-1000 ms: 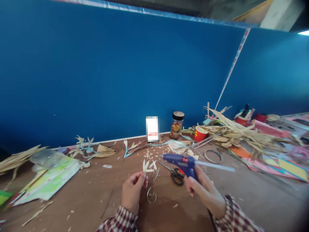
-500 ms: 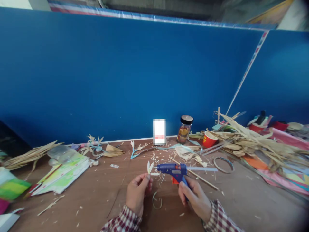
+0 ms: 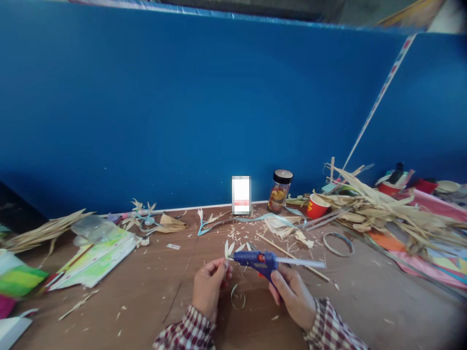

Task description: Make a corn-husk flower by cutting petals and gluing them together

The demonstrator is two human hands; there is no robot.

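Note:
My right hand (image 3: 294,295) is wrapped round the handle of a blue hot glue gun (image 3: 255,259). A clear glue stick (image 3: 301,263) sticks out of the gun's back end. Between thumb and fingers my left hand (image 3: 211,287) pinches a small pale flower of thin petals (image 3: 228,249), apparently cut from dried husk. The nozzle points left and is at the petals, just above my left fingertips; whether it touches them I cannot tell. Below the gun lies a curled pale strip (image 3: 238,297) on the brown table (image 3: 146,311).
Behind stand a lidded jar (image 3: 280,192) and a red paper cup (image 3: 318,206). Dried husks (image 3: 394,204) are heaped on the right, near a braided ring (image 3: 338,244). A blue-stemmed flower piece (image 3: 204,228), a thin stick (image 3: 314,271) and a painted sheet (image 3: 98,262) lie about. A blue partition (image 3: 219,97) closes the back.
The glue gun has moved slightly left and down, and its nozzle now meets the petals. Its back end has tipped lower. My left hand still pinches the flower.

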